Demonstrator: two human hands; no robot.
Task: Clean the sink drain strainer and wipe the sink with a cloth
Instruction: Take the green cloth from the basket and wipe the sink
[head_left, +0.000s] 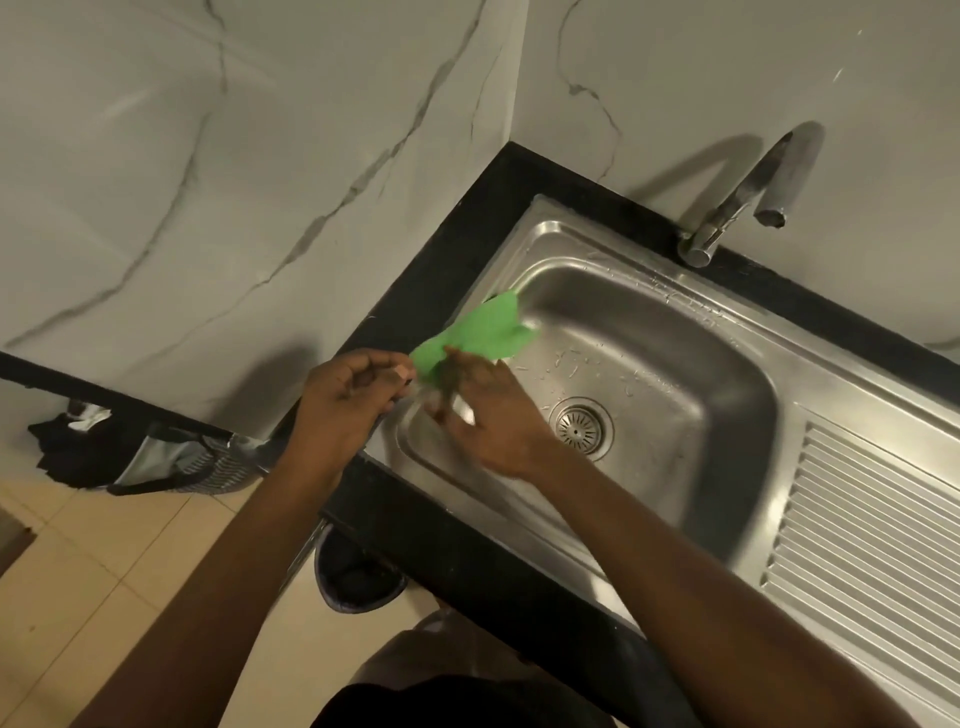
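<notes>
A green cloth (483, 330) drapes over the left rim of the steel sink (737, 415). My left hand (348, 395) is closed on the cloth's near end, at the sink's left corner. Beside it, my right hand (488, 415) touches the same end with its fingers spread; motion blur hides the exact grip. The round metal drain strainer (579, 427) sits in the drain at the basin's floor, just right of my right hand. Water drops dot the basin.
A steel tap (748, 202) stands behind the basin against the marble wall. The ribbed drainboard (872, 545) lies to the right. A black counter edge (441, 525) frames the sink. On the floor below are a dark bin (358, 577) and a bag (171, 462).
</notes>
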